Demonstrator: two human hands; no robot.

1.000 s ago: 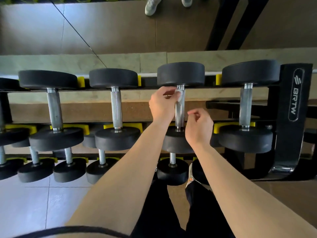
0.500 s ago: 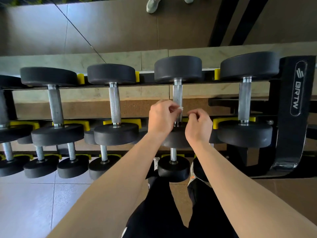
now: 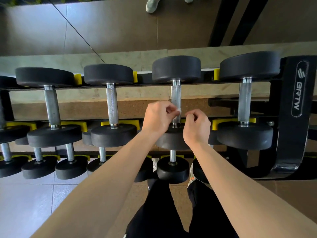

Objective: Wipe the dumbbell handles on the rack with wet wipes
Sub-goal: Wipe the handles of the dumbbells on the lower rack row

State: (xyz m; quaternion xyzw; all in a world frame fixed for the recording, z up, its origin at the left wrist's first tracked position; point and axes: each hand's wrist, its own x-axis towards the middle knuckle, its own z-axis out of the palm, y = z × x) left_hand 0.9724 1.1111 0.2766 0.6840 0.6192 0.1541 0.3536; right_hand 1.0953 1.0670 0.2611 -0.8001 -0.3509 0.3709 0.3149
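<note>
A black rack carries rows of black dumbbells with knurled steel handles. My left hand pinches a small white wet wipe against the lower part of the third dumbbell's handle on the top row. My right hand hovers just right of that handle with fingers curled, fingertips near the wipe; whether it holds part of the wipe I cannot tell. The handle's lowest part is hidden behind my hands.
Other top-row handles stand at left, middle and right. Smaller dumbbells fill the lower rows. Another person's shoes show in the mirror beyond the rack. My legs stand close to the rack.
My left hand has slid the wipe down the handle from near its top to its lower part. My right hand stays beside the handle, a little lower.
</note>
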